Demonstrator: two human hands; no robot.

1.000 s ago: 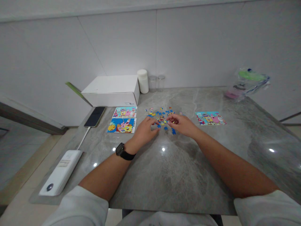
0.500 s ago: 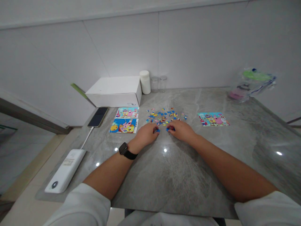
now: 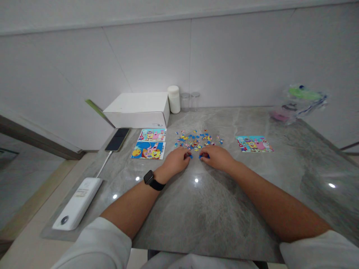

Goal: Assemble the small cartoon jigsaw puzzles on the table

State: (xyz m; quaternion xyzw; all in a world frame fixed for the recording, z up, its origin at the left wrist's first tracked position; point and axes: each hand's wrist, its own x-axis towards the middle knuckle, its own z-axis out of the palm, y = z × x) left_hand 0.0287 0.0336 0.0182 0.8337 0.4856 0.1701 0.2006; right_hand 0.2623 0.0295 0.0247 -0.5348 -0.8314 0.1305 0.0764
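Note:
My left hand (image 3: 178,160), with a black watch on the wrist, is closed on a small blue puzzle piece (image 3: 191,156) at its fingertips. Across a narrow gap, my right hand (image 3: 215,157) pinches another blue puzzle piece (image 3: 200,157). Both hands rest low over the grey table, and their fingers partly hide the pieces. Just beyond them lies a loose spread of colourful jigsaw pieces (image 3: 196,141). To the left of my left hand are two cartoon picture cards, a pink and turquoise one (image 3: 152,135) behind a blue one (image 3: 148,150). A third cartoon picture card (image 3: 254,144) lies to the right.
At the back stand a white box (image 3: 137,108), a white bottle (image 3: 174,100) and two clear glasses (image 3: 190,102). A phone (image 3: 117,139) is cabled to a white power bank (image 3: 78,203) on the left. A plastic bag (image 3: 298,104) sits at the back right.
My left hand has moved slightly to the right, its piece now closer to the one in my right hand. The view has shifted a little; the cards and scattered pieces look unchanged.

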